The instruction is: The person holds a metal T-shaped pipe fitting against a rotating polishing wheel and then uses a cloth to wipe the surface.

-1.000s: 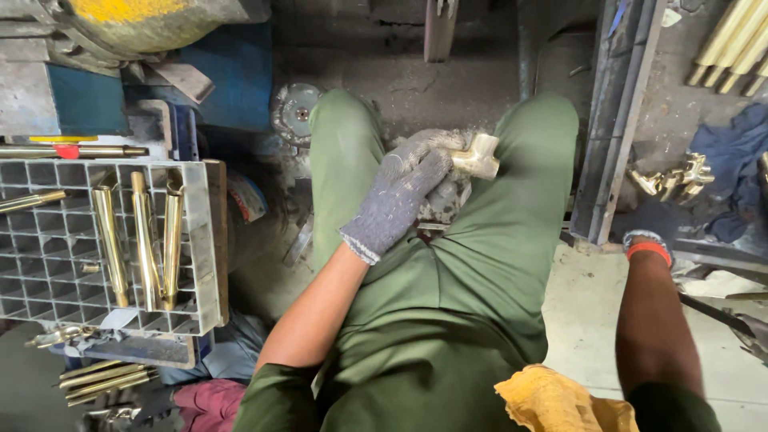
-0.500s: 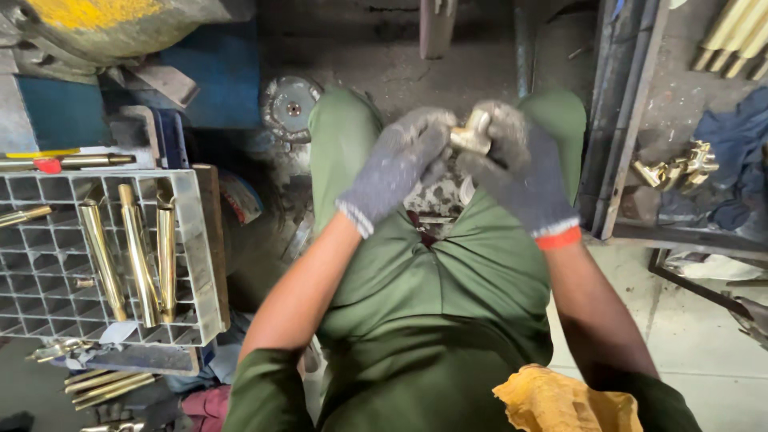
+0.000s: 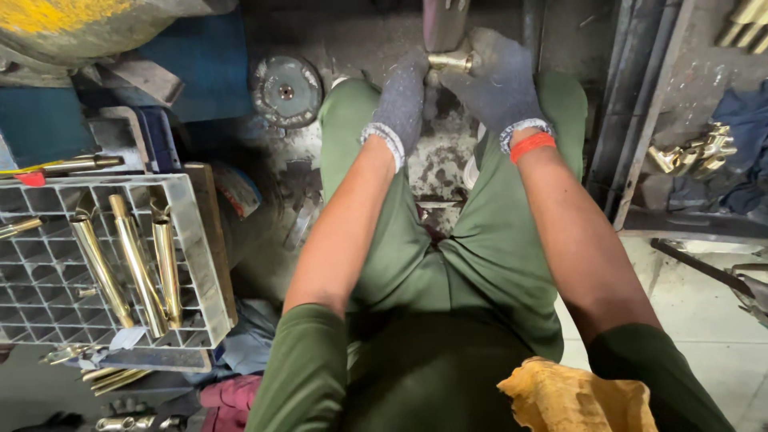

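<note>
Both gloved hands, the left hand and right hand, grasp one brass fitting, while well left a grid crate holds three brass tubes.

Dim, uneven light from above — the floor at lower right is palest, the top and far corners sink into shadow. Brass rods glint softly; edges bow slightly, mild blur.

A grey grid crate at the left carries three brass tubes. A round grinding disc lies on the dirty floor above it. A yellow cloth rests bottom right, and brass fittings sit at the right.
</note>
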